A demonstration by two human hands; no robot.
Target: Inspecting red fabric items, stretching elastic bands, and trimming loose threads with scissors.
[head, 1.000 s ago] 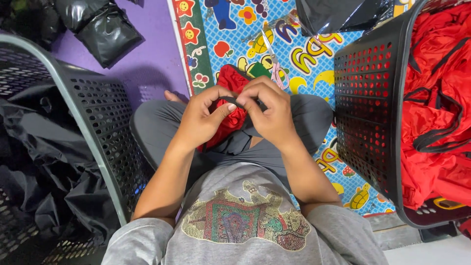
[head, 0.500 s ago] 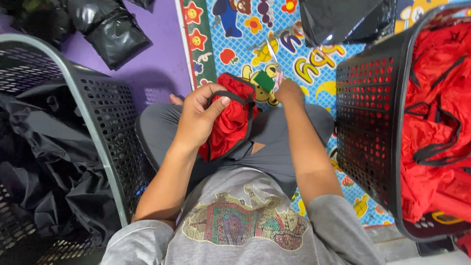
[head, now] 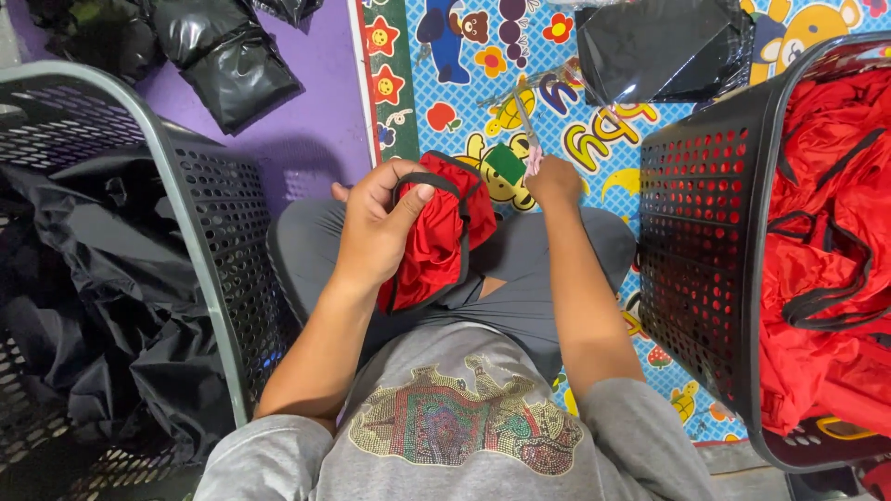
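**Tagging the red garment, seated on the play mat**

Left hand (head: 376, 227) fingers clamped around red garment (head: 436, 237) over the lap. Right hand (head: 549, 178) pinched shut on green tag (head: 507, 163) beside it. Judgement: keep fabric taut, tag close to trim.

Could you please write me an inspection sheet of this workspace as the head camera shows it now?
Surface: colourful cartoon-print play mat beside purple floor.
Job's things: small red fabric garment with black trim; green tag on a thin strand.
Clutter: black plastic bags on the floor.
Grippers: left hand grips the garment; right hand pinches the strand by the tag.
Cables: nothing seen.
Surroundings: black perforated basket of red garments at right; grey-rimmed basket of black fabric at left.
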